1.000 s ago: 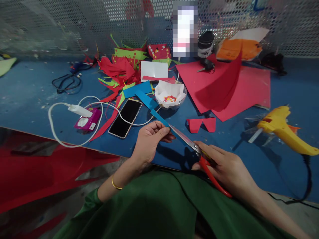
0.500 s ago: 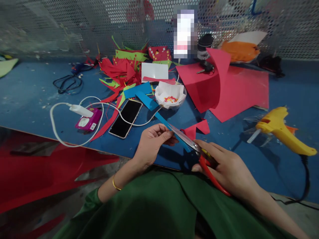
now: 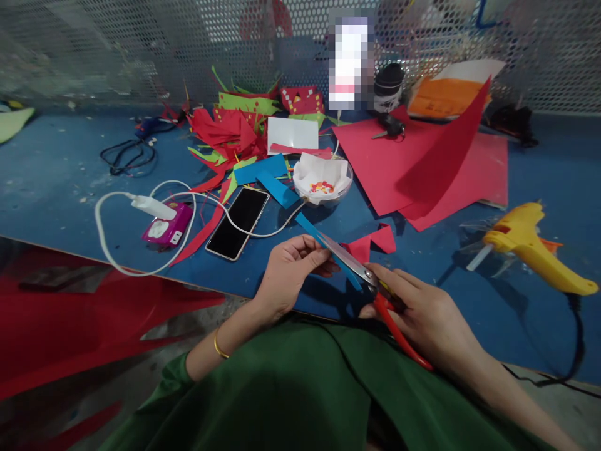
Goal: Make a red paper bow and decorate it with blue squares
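Note:
Between the fingertips of my left hand point(image 3: 295, 269) is a narrow blue paper strip point(image 3: 307, 229), held above the table's front edge. My right hand point(image 3: 422, 313) grips red-handled scissors point(image 3: 399, 338), whose blades lie along the strip, close to my left fingertips. Whether the blades are fully closed is hard to make out. Just beyond the scissors lie folded red paper scraps point(image 3: 375, 243). Two wider blue paper pieces point(image 3: 263, 169) rest farther back, beside a clear bowl point(image 3: 346, 188) lined with white paper and holding small red and orange bits.
A yellow glue gun point(image 3: 526, 241) lies at right, its cord hanging off the edge. Red sheets point(image 3: 370, 163) with keys point(image 3: 390, 127) on top are behind. A phone point(image 3: 238, 222), white cable and purple power socket point(image 3: 169, 224) sit at left. Perforated mesh point(image 3: 154, 56) stands behind the table.
The upright flap of the red sheet at the back has swung to the right. The scissors' handles are a little closer together; both hands have barely moved.

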Demonstrator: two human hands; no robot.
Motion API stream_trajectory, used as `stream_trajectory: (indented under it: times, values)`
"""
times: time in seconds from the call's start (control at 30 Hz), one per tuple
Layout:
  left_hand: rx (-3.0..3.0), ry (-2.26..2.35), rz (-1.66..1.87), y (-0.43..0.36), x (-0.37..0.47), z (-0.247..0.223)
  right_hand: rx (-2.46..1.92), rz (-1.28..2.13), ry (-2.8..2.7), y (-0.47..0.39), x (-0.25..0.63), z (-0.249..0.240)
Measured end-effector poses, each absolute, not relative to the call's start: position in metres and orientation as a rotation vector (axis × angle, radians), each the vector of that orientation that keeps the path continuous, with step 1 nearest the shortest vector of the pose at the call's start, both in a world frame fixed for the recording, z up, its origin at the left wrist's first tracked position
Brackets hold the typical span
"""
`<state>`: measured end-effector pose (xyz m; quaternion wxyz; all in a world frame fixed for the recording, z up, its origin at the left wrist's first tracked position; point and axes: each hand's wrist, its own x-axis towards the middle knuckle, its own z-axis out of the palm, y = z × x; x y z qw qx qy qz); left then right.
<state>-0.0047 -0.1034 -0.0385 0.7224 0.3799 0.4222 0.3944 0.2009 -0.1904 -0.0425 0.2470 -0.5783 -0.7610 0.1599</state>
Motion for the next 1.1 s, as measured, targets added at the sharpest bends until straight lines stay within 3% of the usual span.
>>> stream_trajectory:
  times: [1.1]
  values:
    - [0.875,0.947,0.965,-0.093,-0.013,-0.033,-1.561,0.392,-2.084,-0.19,0.201,-0.038]
